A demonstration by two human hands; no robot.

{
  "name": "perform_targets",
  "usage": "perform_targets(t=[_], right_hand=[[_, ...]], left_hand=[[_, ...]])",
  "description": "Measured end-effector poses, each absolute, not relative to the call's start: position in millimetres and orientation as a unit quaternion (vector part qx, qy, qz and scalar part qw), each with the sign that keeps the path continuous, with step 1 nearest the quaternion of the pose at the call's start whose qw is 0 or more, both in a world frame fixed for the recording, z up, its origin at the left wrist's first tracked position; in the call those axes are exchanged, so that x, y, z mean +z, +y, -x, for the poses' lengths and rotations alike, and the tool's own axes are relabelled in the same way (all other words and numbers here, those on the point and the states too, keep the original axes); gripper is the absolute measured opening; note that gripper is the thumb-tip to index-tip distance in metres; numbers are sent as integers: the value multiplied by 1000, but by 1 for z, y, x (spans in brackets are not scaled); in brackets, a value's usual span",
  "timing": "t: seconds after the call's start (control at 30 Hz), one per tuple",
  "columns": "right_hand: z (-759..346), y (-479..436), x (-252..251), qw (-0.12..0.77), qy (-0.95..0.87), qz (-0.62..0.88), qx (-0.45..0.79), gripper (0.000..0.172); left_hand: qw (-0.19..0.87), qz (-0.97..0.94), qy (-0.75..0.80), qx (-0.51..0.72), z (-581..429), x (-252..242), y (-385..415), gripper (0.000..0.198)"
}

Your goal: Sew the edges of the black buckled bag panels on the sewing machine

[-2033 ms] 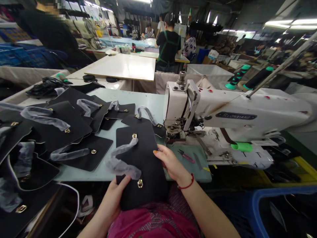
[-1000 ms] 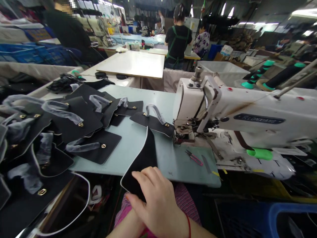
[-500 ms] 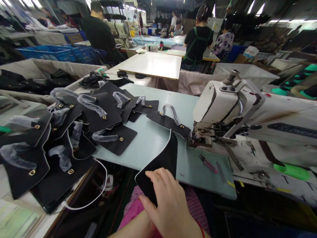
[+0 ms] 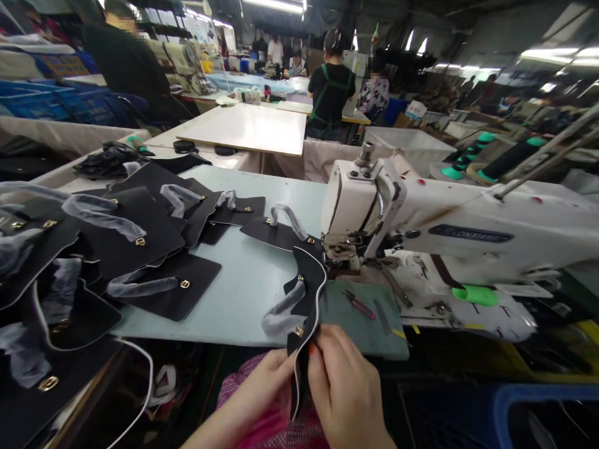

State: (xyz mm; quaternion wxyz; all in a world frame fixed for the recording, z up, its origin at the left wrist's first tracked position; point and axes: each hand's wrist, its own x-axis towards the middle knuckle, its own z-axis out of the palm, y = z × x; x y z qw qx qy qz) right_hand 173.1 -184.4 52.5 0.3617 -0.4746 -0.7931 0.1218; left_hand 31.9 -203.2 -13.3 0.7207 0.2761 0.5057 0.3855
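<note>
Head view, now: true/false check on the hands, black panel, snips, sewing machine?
1. The left hand and right hand both pinch the near end of the black panel. True.
2. The pink-handled snips lie untouched on the table, right of the panel. True.
3. The sewing machine stands on the right, beyond the snips. True.
4. The panel lies flat on the table. False: it is held up and curled, with its white edge showing.
5. The right hand rests on the sewing machine. False: it grips the panel.
6. The pile of panels at left is red. False: they are black.
</note>
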Motion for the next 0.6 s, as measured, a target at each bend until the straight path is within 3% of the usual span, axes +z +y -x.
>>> perform_targets(t=[0.07,0.13,0.23,0.3,0.43,0.6], right_hand=[[-181,-175,63,347,-794,475,150,22],[-184,-167,77,322,-818,431,204,22],[-180,-160,100,271,-881,301,246,21],[-179,-156,113,235,-907,221,271,21],[-185,-144,121,230,-859,133,439,25],[-218,-146,90,255,-634,156,713,34]], left_hand=[[637,-409,544,363,-6,5,-205,39],[505,-469,576,439,19,25,-212,28],[430,-545,541,475,39,56,-223,67],[425,-577,531,452,38,75,-225,65],[463,-610,517,383,27,106,-211,24],[639,-601,396,271,26,103,-187,43]])
